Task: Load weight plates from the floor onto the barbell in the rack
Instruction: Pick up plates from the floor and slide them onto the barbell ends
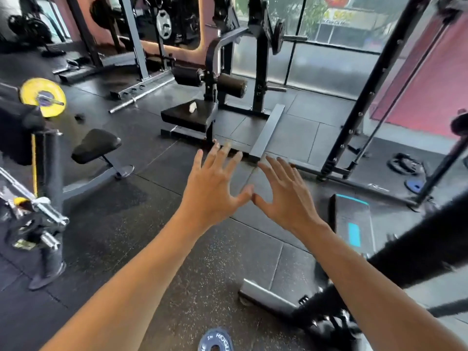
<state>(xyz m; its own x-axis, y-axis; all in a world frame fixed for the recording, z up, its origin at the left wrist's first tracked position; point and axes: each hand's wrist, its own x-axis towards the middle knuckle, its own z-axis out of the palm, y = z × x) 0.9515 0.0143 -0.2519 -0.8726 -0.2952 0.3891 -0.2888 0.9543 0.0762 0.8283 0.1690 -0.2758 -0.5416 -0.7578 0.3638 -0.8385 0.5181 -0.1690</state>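
Both arms extended over the rubber floor (121, 224). Left hand (215, 191) and right hand (286, 198): fingers spread straight, holding nothing, thumb tips nearly touching. 1 blue weight plate (215, 341) lies flat on the floor below the wrists, well behind the fingertips. Barbell sleeve (48, 214) with collar sits far left of the left fingers.

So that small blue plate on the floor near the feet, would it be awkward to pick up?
Probably a little. The blue plate lies flat on the rubber floor, so fingers would likely have to pry under its edge. It looks small but is likely dense and stiff. Lying flat, it should not roll.
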